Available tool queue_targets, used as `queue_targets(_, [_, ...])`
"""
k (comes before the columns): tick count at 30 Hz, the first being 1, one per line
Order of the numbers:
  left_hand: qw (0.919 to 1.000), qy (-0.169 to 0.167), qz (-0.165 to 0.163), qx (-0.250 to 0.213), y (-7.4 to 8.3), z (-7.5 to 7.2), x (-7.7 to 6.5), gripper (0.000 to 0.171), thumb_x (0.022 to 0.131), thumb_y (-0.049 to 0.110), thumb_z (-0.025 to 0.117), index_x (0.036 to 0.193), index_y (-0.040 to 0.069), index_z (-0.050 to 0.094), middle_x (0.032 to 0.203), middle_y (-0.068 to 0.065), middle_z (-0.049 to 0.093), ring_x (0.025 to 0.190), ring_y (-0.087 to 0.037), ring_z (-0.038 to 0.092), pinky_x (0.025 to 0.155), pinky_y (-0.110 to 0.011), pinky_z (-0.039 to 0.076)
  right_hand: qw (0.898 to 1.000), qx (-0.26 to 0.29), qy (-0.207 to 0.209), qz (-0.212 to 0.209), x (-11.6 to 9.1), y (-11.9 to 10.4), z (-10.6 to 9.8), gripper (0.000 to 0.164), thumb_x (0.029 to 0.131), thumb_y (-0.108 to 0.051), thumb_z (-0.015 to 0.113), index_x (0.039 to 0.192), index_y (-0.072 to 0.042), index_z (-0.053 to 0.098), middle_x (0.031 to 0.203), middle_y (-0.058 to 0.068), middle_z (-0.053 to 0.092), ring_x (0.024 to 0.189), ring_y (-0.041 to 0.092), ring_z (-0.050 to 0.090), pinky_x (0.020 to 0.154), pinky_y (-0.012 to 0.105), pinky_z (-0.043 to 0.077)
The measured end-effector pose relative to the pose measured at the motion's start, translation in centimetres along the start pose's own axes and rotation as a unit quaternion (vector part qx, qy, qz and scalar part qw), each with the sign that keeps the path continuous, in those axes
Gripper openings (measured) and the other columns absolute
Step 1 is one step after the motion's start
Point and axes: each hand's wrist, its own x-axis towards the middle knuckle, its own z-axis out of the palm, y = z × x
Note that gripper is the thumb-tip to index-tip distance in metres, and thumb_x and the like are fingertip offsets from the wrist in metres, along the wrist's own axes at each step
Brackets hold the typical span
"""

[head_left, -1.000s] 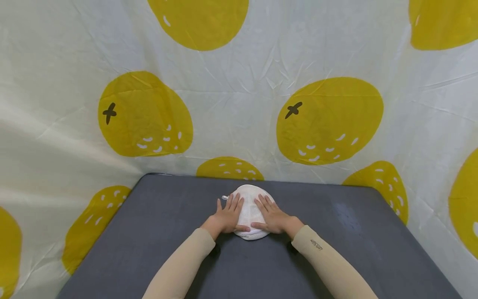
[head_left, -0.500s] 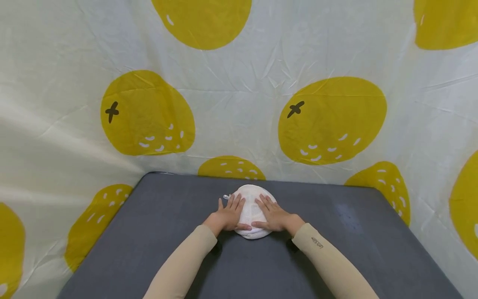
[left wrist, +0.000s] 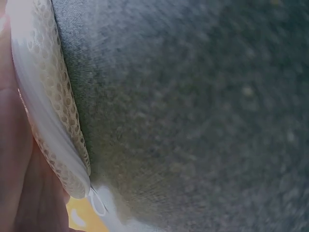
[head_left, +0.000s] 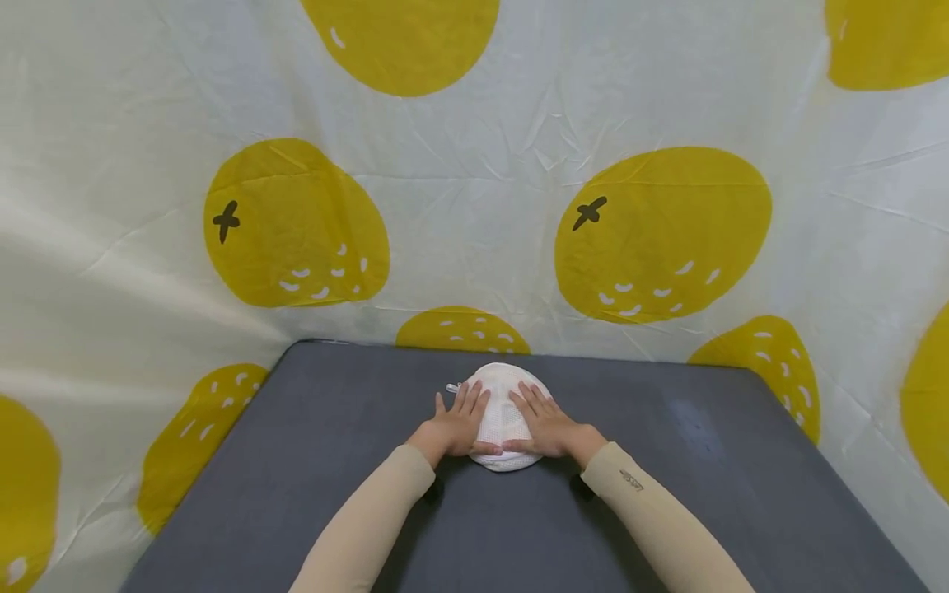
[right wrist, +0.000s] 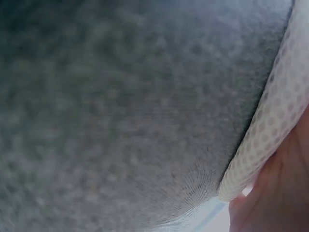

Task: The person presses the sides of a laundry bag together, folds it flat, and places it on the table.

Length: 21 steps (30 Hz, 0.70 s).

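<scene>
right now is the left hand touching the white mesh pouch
Touching; the left wrist view shows the left hand lying directly against the white mesh pouch.

Round white mesh bag (head_left: 503, 420), lying on grey table (head_left: 319, 428)

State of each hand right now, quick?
Left hand: open, resting on the white mesh pouch.
Right hand: open, also resting on the white mesh pouch.

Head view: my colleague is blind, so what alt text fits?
A person's left hand and right hand rest spread on a rounded white mesh item on a dark grey surface. Behind hangs white fabric with large yellow shapes.
</scene>
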Motion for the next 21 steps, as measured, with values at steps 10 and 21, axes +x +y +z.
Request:
queue_targets(10, [0.9997,-0.010,-0.020,0.014,0.6,-0.7,0.1,0.105,0.093,0.074,0.053,0.166,0.014,0.009,0.172,-0.006,-0.004,0.157,-0.028,-0.003,0.118,-0.068,0.012,0.999,-0.003,-0.023,0.026,0.1,0.0,-0.4,0.104,0.095,-0.068,0.056,0.165,-0.007,0.010,0.170,0.018,-0.002,0.156,0.037,-0.003,0.122,0.057,0.007])
queue_targets(21, [0.9995,-0.018,-0.021,0.016,0.4,-1.0,0.1,0.106,0.092,0.074,0.054,0.166,0.014,0.009,0.172,-0.007,-0.003,0.157,-0.029,-0.001,0.118,-0.066,0.014,0.999,0.002,-0.031,0.025,0.4,0.0,-0.5,0.106,0.094,-0.072,0.054,0.165,-0.007,0.011,0.170,0.018,-0.001,0.156,0.037,-0.002,0.122,0.058,0.009])
